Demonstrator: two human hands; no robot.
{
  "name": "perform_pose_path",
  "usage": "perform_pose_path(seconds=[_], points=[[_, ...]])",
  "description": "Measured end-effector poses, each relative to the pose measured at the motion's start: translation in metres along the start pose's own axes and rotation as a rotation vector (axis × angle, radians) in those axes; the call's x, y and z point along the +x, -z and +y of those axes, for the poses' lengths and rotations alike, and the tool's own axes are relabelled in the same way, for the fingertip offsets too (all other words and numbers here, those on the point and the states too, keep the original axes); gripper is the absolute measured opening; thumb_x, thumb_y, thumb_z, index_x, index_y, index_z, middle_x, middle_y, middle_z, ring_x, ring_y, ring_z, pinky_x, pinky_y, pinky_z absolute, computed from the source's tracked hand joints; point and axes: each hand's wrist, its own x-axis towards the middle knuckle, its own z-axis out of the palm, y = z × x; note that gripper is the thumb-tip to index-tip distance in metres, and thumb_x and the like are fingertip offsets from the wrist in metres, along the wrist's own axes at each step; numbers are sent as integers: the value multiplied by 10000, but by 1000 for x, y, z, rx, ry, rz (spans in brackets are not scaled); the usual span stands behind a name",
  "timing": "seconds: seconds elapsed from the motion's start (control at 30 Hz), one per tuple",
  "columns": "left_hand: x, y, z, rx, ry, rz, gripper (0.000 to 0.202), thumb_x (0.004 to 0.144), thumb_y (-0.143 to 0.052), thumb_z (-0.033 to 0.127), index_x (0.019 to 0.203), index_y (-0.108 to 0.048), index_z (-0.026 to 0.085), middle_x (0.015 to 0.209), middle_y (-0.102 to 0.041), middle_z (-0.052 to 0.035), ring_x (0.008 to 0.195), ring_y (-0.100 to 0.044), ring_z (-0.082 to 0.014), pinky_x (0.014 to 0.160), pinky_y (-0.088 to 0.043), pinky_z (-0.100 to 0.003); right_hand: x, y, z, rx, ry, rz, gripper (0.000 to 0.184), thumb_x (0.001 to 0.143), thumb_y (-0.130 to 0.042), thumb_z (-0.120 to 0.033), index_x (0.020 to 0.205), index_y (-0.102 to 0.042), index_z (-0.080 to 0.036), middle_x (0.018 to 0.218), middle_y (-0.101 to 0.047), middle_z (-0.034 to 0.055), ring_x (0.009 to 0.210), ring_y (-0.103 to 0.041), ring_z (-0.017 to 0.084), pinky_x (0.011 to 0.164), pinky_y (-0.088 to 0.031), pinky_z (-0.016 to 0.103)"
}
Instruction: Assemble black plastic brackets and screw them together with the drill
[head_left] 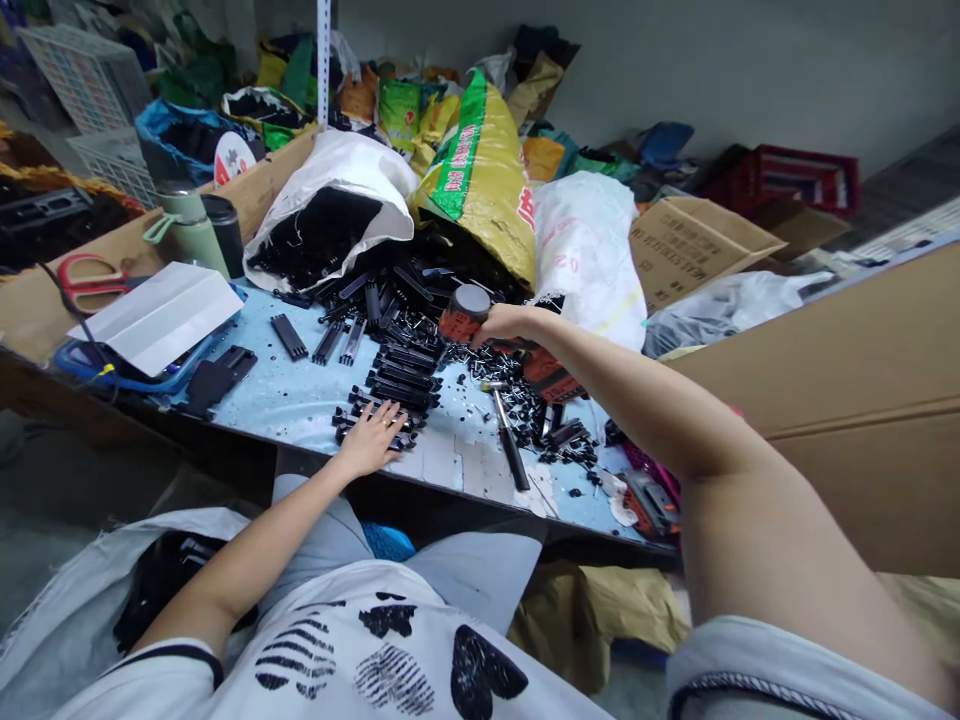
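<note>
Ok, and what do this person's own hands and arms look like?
Ungloved. The left hand wears what looks like a gold ring; none shows on the right hand. The left sleeve and right sleeve are short and pale, each with a dark band.

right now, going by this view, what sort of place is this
Likely an assembly workshop: a bench strewn with black parts and screws, a power tool in the right hand, and open sacks behind.

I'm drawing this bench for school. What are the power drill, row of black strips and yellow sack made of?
Power drill: probably hard plastic, given its dull, moulded orange and black body.
Black strips: likely plastic too, smooth with pale highlights.
Yellow sack: apparently plastic, perhaps woven; it's shiny and creased.
</note>
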Motion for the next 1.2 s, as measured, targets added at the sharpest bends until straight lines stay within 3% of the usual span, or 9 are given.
perform_pose_path(seconds=[0.27, 0.47, 0.7, 0.9, 1.03, 1.2], points=[[4, 3, -1, -17, 10, -31, 737, 831, -507, 560, 1425, -328, 163, 1489, -234, -88, 1386, -173, -266, 1135, -110, -457, 32, 0, 24, 80, -81, -86, 183, 675, -624, -253, 740, -568, -91, 533, -523, 23, 429, -466, 115, 427, -379, 237], [6, 2, -1, -29, 22, -27, 735, 821, -527, 553, 1423, -330, 180, 1488, -240, -88, 1388, -170, -263, 1135, -113, -459, 48, -1, 18, -44, -21, -131, 144, 622, -621, -205, 704, -574, -96, 553, -532, 29, 467, -480, 115, 451, -392, 231], [5, 0, -1, -30, 21, -11, 740, 810, -546, 544, 1417, -343, 173, 1479, -264, -92, 1383, -187, -263, 1136, -118, -457, 8, -3, -3, -302, 23, -91, 213, 624, -612, -264, 707, -637, -70, 610, -585, 77, 543, -535, 147, 486, -399, 241], [2, 1, -2, -24, 2, 4, 750, 797, -565, 541, 1410, -354, 164, 1482, -251, -108, 1393, -150, -266, 1140, -110, -444, -5, -18, -5, -191, 91, -150, 230, 598, -619, -198, 805, -638, -99, 650, -581, 35, 528, -522, 123, 466, -378, 222], [3, 1, -1, 7, 15, -30, 763, 809, -560, 517, 1414, -338, 107, 1484, -226, -145, 1394, -133, -284, 1138, -103, -456, -11, -28, -10, -205, 96, -101, 177, 585, -631, -166, 755, -624, -117, 645, -576, 38, 565, -527, 128, 478, -371, 212], [4, -5, -1, 27, 41, -22, 721, 842, -523, 489, 1415, -331, 96, 1476, -247, -143, 1390, -151, -285, 1133, -104, -470, -39, -29, -15, -258, 135, -64, 179, 578, -633, -216, 746, -627, -153, 673, -578, 45, 637, -559, 165, 488, -371, 225]])
